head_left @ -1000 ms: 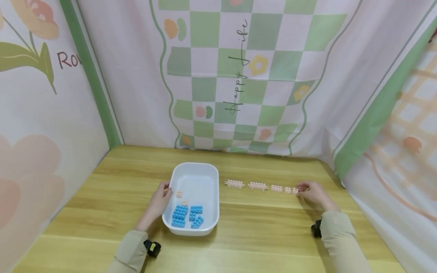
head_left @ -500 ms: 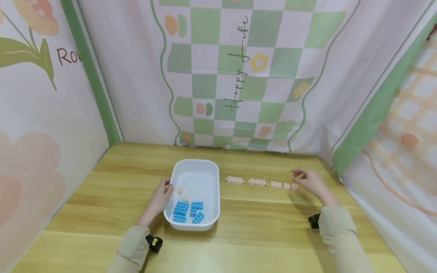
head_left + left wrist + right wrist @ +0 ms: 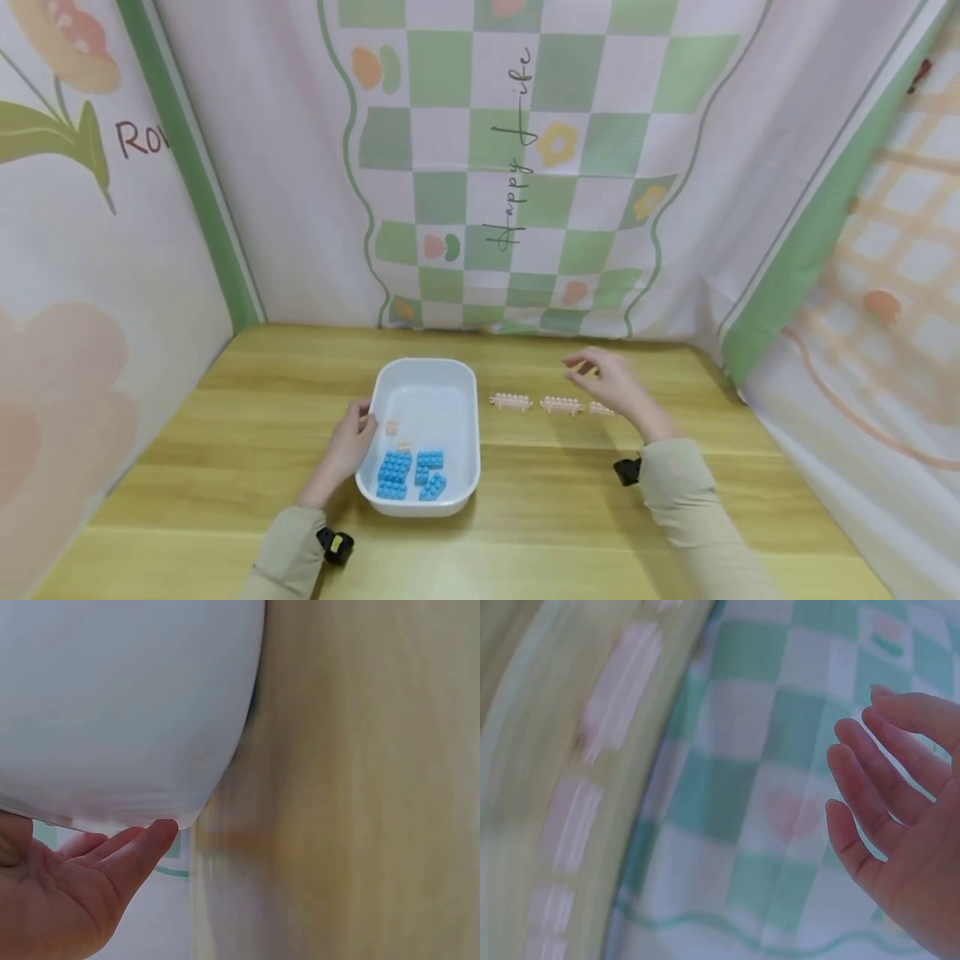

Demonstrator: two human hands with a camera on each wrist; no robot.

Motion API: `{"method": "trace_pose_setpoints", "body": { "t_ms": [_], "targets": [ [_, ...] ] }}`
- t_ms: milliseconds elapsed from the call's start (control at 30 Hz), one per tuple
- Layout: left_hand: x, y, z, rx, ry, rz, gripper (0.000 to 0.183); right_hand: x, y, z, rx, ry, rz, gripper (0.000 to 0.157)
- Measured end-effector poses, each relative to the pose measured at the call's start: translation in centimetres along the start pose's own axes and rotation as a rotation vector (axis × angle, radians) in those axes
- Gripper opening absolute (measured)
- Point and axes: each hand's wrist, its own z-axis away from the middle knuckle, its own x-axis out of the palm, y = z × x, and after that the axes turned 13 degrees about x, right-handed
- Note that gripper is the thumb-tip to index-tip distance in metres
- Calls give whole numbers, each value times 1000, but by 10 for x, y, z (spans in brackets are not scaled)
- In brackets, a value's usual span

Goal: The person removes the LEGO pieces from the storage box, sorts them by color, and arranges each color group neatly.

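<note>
A white plastic tub (image 3: 465,492) stands on the table with blue toy bricks (image 3: 395,473) and two small peach bricks (image 3: 392,427) inside. My left hand (image 3: 350,442) holds its left rim, fingers against the outer wall (image 3: 135,712) and thumb at the edge. To the right of the tub, pale pink bricks lie in a row: two long ones (image 3: 512,402) (image 3: 561,405) and a shorter one (image 3: 600,408). Above the row's right part hovers my right hand (image 3: 611,385), fingers loosely bent with nothing between them. It hides the row's right end in the head view.
The wooden table (image 3: 540,533) reaches back to a checked curtain (image 3: 517,208). Further curtain cloth hangs at the left and right sides. In the right wrist view, the pink bricks (image 3: 622,690) are blurred.
My right hand has lifted off the small brick at the row's right end and moved left above the row. The left hand stays at the tub.
</note>
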Motion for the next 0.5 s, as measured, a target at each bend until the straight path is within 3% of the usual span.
{"method": "trace_pose_setpoints", "body": {
  "t_ms": [500],
  "targets": [
    [0,-3,-3,33,14,1,41,69,-80,-27,-209,-124,-68,24]
  ]
}}
